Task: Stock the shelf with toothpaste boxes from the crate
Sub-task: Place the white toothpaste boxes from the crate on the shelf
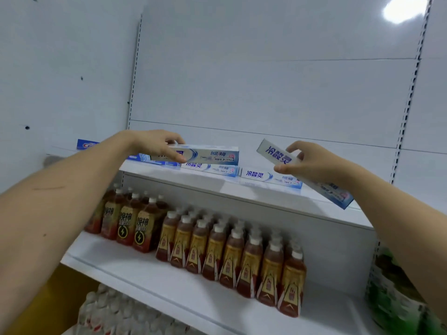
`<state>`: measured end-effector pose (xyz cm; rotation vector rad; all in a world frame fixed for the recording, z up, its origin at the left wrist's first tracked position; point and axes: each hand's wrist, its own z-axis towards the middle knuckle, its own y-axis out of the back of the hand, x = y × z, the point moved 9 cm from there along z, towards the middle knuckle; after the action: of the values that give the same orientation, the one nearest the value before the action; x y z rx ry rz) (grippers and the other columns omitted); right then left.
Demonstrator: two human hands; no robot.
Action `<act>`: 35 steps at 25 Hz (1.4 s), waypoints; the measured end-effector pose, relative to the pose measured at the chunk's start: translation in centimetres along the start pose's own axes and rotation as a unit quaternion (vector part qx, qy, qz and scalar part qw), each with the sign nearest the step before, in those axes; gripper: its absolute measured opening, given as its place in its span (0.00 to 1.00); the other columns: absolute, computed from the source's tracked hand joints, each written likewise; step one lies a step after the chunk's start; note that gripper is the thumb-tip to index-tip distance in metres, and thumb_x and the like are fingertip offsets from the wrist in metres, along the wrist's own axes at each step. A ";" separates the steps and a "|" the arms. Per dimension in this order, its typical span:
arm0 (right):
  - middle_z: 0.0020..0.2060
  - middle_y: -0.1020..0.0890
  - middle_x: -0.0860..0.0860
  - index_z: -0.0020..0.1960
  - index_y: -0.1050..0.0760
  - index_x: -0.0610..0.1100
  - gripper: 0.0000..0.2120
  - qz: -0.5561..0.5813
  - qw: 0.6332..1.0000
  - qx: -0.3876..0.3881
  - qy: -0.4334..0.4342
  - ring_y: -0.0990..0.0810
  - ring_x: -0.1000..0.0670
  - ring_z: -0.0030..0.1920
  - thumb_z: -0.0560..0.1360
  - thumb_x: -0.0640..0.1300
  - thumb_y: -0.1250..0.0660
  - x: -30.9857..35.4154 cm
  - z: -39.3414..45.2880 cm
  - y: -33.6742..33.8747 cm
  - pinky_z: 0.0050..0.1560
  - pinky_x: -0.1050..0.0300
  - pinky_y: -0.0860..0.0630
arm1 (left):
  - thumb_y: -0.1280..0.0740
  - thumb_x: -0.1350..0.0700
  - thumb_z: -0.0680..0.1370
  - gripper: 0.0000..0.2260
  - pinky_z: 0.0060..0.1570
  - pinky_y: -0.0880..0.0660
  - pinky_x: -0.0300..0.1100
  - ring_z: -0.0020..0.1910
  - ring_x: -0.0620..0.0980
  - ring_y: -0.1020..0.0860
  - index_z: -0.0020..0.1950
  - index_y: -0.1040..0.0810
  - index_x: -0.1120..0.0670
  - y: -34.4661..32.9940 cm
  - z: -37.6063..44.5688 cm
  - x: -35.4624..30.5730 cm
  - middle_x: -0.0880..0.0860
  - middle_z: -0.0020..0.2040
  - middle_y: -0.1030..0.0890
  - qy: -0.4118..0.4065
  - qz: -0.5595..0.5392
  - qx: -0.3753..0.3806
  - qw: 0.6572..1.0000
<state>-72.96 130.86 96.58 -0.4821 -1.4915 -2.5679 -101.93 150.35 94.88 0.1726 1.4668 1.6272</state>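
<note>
While both arms reach up to the white shelf [266, 197], each of the hands grips one toothpaste box. Fingers of the left hand [158, 145] wrap the end of a level box [212, 154] — it sits on top of another box [210, 168] already lying on the shelf. Just beside that one lies a third box [268, 177], under the right hand [312, 163], which pinches a tilted box [278, 153]. Brown drink bottles [232, 252] stand on the shelf below both hands.

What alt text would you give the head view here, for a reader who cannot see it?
A person's left hand lays a toothpaste box on boxes already lying on the white upper shelf, while the right hand holds a second box tilted beside it. Rows of brown drink bottles fill the shelf below.
</note>
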 end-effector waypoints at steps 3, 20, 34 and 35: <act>0.46 0.19 0.53 0.57 0.33 0.54 0.25 -0.089 0.995 0.027 -0.022 0.20 0.50 0.43 0.68 0.62 0.27 -1.9 3.4 -2.6 0.48 0.52 0.25 | 0.27 0.47 0.74 0.17 0.44 0.26 0.46 0.44 0.50 0.24 0.60 0.25 0.48 -0.6 3.9 1.5 0.53 0.53 0.21 -0.014 0.015 -0.009 1.000; 0.63 0.28 0.49 0.66 0.32 0.55 0.20 -0.256 0.964 0.050 -0.051 0.29 0.45 0.62 0.76 0.58 0.35 -3.1 12.9 -10.9 0.58 0.48 0.29 | 0.26 0.47 0.74 0.27 0.68 0.32 0.47 0.66 0.52 0.29 0.71 0.29 0.45 -4.4 15.2 6.6 0.51 0.67 0.29 0.015 0.098 0.114 0.988; 0.66 0.28 0.49 0.69 0.31 0.49 0.20 -0.094 0.992 -0.079 -0.007 0.28 0.48 0.64 0.80 0.56 0.41 1.7 3.7 -5.0 0.63 0.50 0.30 | 0.42 0.38 0.80 0.26 0.70 0.35 0.50 0.71 0.54 0.31 0.75 0.33 0.51 -5.3 7.1 -2.5 0.54 0.74 0.31 -0.007 -0.053 -0.020 0.998; 0.66 0.27 0.49 0.69 0.30 0.49 0.20 -0.035 0.994 -0.099 0.000 0.28 0.48 0.64 0.81 0.55 0.41 2.3 2.7 -4.6 0.62 0.52 0.30 | 0.43 0.39 0.81 0.26 0.70 0.36 0.49 0.72 0.54 0.32 0.75 0.33 0.51 -5.4 5.7 -3.3 0.53 0.75 0.32 -0.009 -0.085 -0.042 0.995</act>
<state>-75.80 135.59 94.79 -0.4602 -1.2804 -2.7853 -93.65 151.60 93.41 0.0139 1.3570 1.5414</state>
